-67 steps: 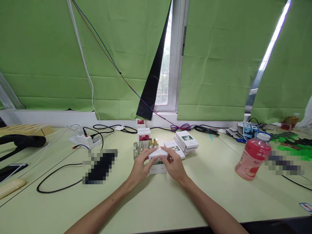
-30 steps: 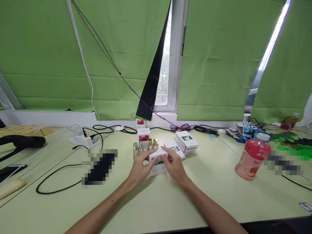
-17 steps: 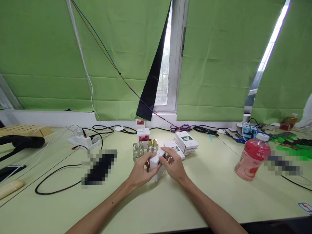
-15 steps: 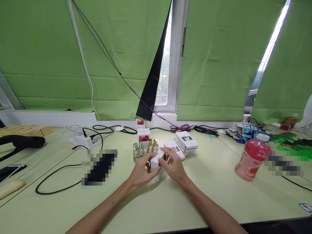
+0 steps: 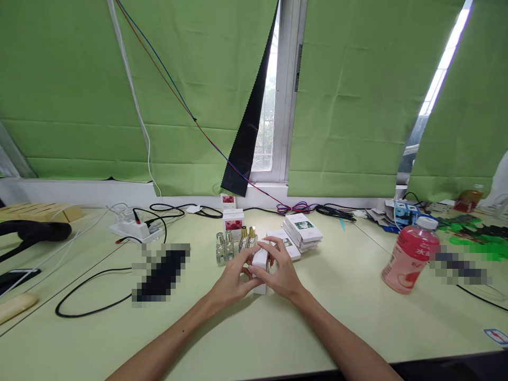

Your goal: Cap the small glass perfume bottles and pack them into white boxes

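A small white cardboard box [image 5: 260, 257] stands upright on the table between my hands. My left hand [image 5: 234, 276] grips its left side, with the thumb toward the front. From the right, my right hand [image 5: 281, 270] closes on the same box, fingers at its upper back edge and thumb across its front. My fingers hide part of the box. Just behind it are small glass bottles with gold caps [image 5: 248, 239] and, to their left, glass bottles with silvery caps [image 5: 224, 248]. Flat white boxes [image 5: 291, 251] lie behind my right hand.
A stack of white boxes [image 5: 304, 233] and a box with a red picture [image 5: 233, 223] stand at the back. On the right is a pink drink bottle [image 5: 410, 256]. A power strip [image 5: 137, 228] and black cables [image 5: 95, 272] lie to the left.
The white box has turned so its front faces me more squarely. My right thumb has shifted left and down across it, and both hands still hold it.
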